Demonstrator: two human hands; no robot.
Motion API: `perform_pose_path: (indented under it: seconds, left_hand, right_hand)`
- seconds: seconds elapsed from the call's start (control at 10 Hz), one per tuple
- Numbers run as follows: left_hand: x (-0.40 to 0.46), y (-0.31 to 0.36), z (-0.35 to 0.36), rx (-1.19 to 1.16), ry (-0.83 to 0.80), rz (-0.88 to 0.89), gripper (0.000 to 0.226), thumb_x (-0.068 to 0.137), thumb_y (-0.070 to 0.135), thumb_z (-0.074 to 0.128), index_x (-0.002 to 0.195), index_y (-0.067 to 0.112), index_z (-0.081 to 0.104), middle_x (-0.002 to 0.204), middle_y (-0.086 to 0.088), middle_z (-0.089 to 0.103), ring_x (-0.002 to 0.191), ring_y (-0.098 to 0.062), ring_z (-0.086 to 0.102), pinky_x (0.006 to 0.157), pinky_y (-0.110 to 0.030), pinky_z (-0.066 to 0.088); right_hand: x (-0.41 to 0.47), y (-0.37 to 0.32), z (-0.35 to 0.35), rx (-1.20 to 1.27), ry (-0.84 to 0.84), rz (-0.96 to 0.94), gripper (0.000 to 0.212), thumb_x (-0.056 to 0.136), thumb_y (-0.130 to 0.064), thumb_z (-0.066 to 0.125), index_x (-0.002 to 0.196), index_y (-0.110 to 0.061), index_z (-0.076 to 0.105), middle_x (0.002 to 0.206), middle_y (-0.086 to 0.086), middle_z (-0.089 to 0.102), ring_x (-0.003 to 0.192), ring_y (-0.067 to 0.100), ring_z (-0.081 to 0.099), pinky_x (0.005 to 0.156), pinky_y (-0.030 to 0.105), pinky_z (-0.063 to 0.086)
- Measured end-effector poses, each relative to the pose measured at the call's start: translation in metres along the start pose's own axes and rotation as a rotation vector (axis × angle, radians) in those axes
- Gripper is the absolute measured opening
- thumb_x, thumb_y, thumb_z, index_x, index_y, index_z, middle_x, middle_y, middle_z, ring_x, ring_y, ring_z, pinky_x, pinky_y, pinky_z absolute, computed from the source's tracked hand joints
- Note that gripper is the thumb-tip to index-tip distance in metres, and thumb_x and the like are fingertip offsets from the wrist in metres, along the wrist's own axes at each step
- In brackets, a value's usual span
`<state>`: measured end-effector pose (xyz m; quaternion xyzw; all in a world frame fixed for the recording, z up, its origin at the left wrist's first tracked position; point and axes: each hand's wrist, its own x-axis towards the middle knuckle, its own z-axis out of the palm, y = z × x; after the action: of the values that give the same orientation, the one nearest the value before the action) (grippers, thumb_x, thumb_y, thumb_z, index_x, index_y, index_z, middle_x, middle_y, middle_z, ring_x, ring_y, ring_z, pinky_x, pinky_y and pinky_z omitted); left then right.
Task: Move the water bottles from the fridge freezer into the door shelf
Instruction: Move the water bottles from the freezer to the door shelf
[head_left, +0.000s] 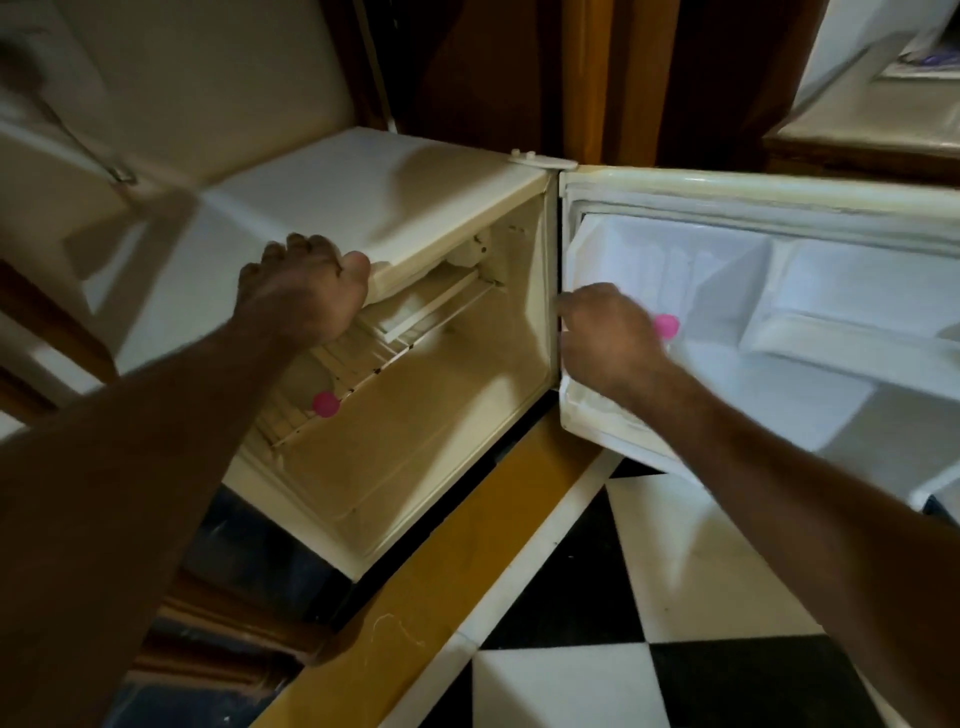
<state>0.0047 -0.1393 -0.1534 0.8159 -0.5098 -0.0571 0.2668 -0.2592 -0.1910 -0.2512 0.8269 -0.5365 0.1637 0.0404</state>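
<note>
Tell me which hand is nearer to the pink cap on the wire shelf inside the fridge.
Left. The left hand grips the freezer flap above the pink cap; the right hand is over at the open door, by another pink-capped bottle.

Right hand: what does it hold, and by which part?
The right hand grips a pink-capped water bottle below its cap, at the door shelf.

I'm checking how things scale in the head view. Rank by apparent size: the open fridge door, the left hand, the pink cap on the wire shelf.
1. Fridge door
2. Left hand
3. Pink cap

No close calls.
</note>
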Motion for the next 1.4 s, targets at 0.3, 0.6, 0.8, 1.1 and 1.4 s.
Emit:
perform_pose_path:
  seconds: [0.3, 0.6, 0.8, 1.1, 1.4]
  left_hand:
    - [0.003, 0.000, 0.004, 0.392, -0.042, 0.157, 0.059, 0.094, 0.039, 0.017, 0.121, 0.000, 0.052, 0.125, -0.027, 0.053, 0.119, -0.047, 0.048, 0.098, -0.063, 0.041]
    - [-0.009, 0.005, -0.005, 0.464, -0.029, 0.171, 0.052, 0.095, 0.036, 0.024, 0.116, -0.001, 0.056, 0.125, -0.029, 0.054, 0.119, -0.049, 0.048, 0.098, -0.064, 0.041]
    - [-0.015, 0.003, -0.014, 0.464, -0.072, 0.253, 0.044, 0.099, 0.026, 0.036, 0.129, -0.006, 0.040, 0.119, -0.040, 0.048, 0.110, -0.057, 0.051, 0.088, -0.066, 0.050]
    - [-0.010, 0.002, -0.012, 0.861, -0.085, 0.464, 0.040, 0.092, 0.030, 0.053, 0.120, 0.003, 0.042, 0.122, -0.032, 0.049, 0.112, -0.049, 0.054, 0.091, -0.061, 0.052]
    - [-0.013, 0.001, -0.016, 0.778, -0.102, 0.462, 0.048, 0.098, 0.037, 0.034, 0.126, -0.002, 0.043, 0.125, -0.034, 0.048, 0.113, -0.050, 0.051, 0.095, -0.063, 0.048]
  right_hand:
    - [0.033, -0.213, 0.068, 1.012, -0.509, 0.182, 0.087, 0.085, -0.037, 0.070, 0.152, -0.010, 0.023, 0.148, 0.024, 0.039, 0.126, 0.038, 0.048, 0.091, 0.037, 0.046]
    - [0.026, -0.234, 0.101, 1.053, -0.305, 0.192, 0.052, 0.091, -0.012, 0.064, 0.140, -0.017, 0.047, 0.120, 0.014, 0.067, 0.103, 0.026, 0.067, 0.067, 0.020, 0.051]
    - [-0.042, -0.137, 0.061, 0.796, -0.148, 0.087, 0.025, 0.090, -0.018, 0.062, 0.114, -0.010, 0.064, 0.086, -0.003, 0.061, 0.074, 0.010, 0.055, 0.063, 0.012, 0.041]
    - [-0.064, -0.005, -0.092, 0.116, -0.492, -0.309, 0.022, 0.085, -0.008, 0.058, 0.070, -0.022, 0.052, 0.069, -0.010, 0.050, 0.068, 0.015, 0.054, 0.082, 0.040, 0.053]
    - [-0.036, 0.071, -0.130, -0.398, -0.558, -0.396, 0.038, 0.079, -0.001, 0.062, 0.116, -0.013, 0.068, 0.110, 0.009, 0.066, 0.097, 0.025, 0.061, 0.081, 0.035, 0.055]
